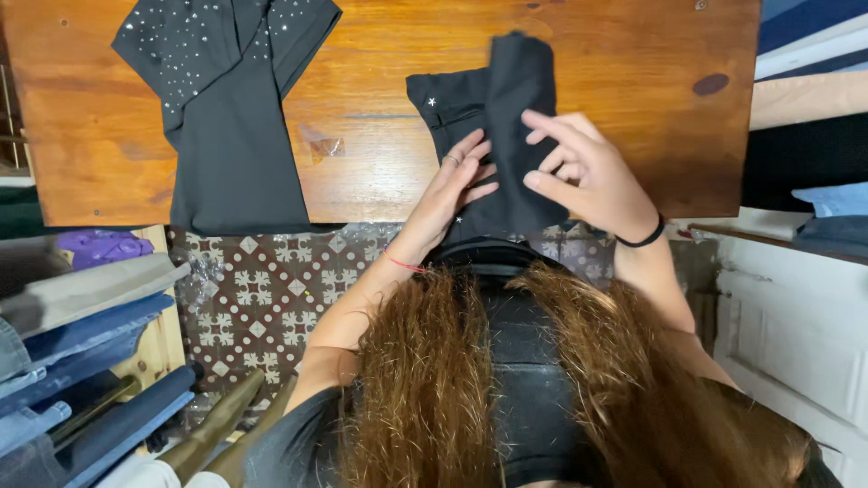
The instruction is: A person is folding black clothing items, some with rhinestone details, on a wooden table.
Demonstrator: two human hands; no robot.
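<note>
We see both hands on a black folded garment point(506, 136) lying at the near edge of the wooden tabletop point(633, 81), right of its middle, lower end hanging just over that edge. Left hand point(448, 190) lies flat on the cloth, fingers straight and together, pressing it down, gripping nothing. Right hand point(588, 172) hovers over the right side of the garment, fingers half curled and loose, fingertips touching the fabric; we can't tell if it pinches a fold. A narrow strip of the garment is folded up along its middle toward the far edge. Second black top with silver studs point(226, 99) lies spread flat at the far left corner, well apart from the hands, hem reaching the near edge. Stacked jeans point(81, 361) sit below the tabletop's left side
</note>
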